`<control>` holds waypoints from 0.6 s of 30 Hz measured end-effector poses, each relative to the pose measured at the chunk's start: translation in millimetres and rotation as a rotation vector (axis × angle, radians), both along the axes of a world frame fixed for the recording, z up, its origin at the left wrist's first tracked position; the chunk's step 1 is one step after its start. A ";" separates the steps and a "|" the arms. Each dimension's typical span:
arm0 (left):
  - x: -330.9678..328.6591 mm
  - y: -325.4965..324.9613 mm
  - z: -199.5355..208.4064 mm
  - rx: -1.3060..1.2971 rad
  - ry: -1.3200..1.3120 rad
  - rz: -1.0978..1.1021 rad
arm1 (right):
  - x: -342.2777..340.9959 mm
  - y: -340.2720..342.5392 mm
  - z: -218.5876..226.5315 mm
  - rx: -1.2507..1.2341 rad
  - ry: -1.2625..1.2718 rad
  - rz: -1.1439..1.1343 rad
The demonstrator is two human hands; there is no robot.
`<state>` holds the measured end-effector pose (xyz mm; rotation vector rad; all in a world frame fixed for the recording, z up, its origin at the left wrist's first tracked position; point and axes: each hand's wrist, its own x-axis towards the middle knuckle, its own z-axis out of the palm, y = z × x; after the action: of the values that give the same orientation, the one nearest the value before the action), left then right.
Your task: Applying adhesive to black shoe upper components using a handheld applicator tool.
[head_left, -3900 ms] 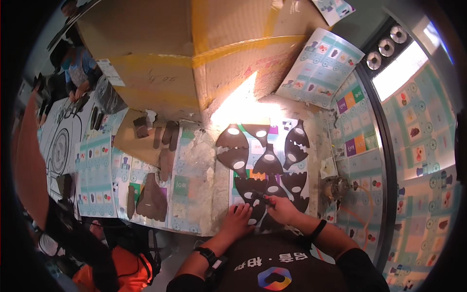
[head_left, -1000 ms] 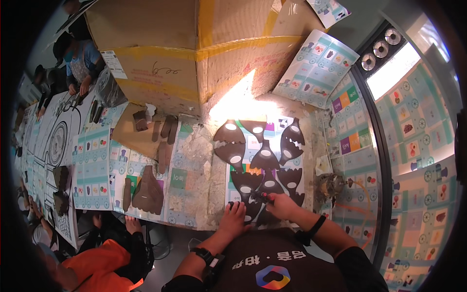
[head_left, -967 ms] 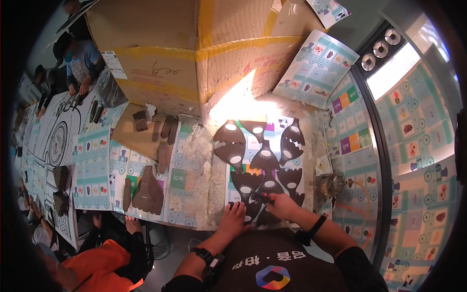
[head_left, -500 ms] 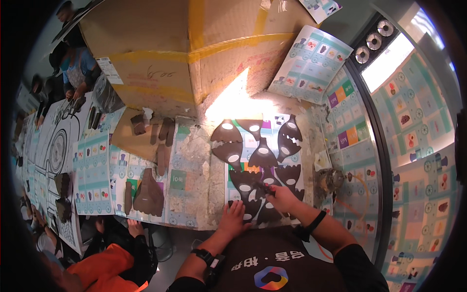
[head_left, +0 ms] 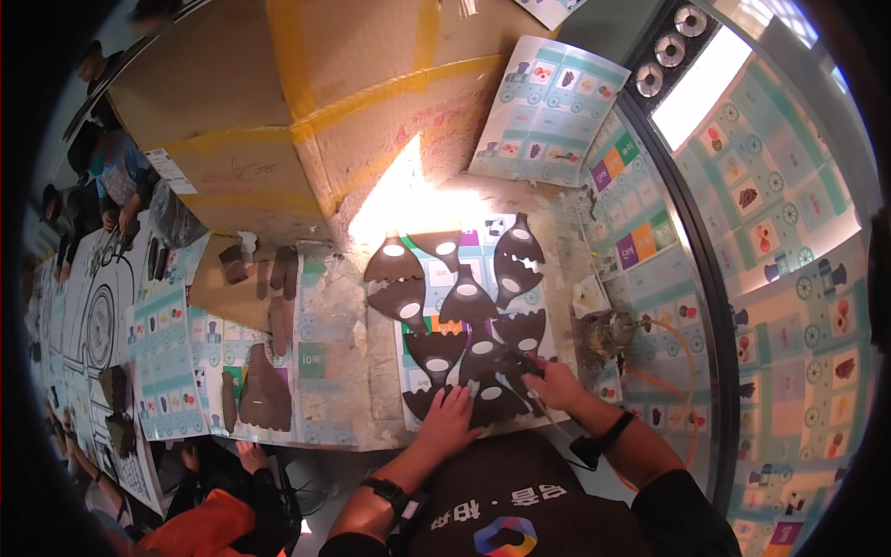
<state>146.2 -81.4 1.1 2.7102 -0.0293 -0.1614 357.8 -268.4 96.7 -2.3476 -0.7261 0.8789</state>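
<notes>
Several dark brown cut pieces with scalloped edges and pale ovals lie over printed sheets on the table in front of me. My left hand [head_left: 449, 418] rests palm down with fingers spread at the front edge of the nearest pieces, by a scalloped piece [head_left: 419, 405]. In my right hand [head_left: 557, 385] is a dark hand tool [head_left: 527, 363], with a thin hose trailing below. Its tip is over the pieces at the front right, beside a cut piece [head_left: 520, 327]. The tool's exact kind is hard to make out.
A large taped cardboard box [head_left: 371, 84] stands at the back, bright light at its foot. More brown pieces [head_left: 265, 395] lie to the left. A grimy fitting with an orange hose [head_left: 608, 332] sits at the right, by sheet-covered walls. Other people work at the far left.
The view has swung, so the scene sits further left and tilts. My right hand with the tool has moved right and slightly nearer over the pieces. My left hand stays at the front edge.
</notes>
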 end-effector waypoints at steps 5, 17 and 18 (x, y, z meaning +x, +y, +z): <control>42.6 -21.2 5.4 0.012 0.035 0.060 | 3.7 29.2 3.7 0.080 -0.039 -0.030; 49.7 -33.3 -10.4 0.021 0.103 0.139 | 46.2 32.5 -22.8 0.083 -0.129 0.134; 49.9 -32.4 -9.8 0.016 0.111 0.137 | 48.2 31.9 -21.9 0.084 -0.128 0.142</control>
<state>196.1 -113.8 -8.8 2.7027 0.1901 -0.2722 406.0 -236.5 74.8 -2.3163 -0.9731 0.7460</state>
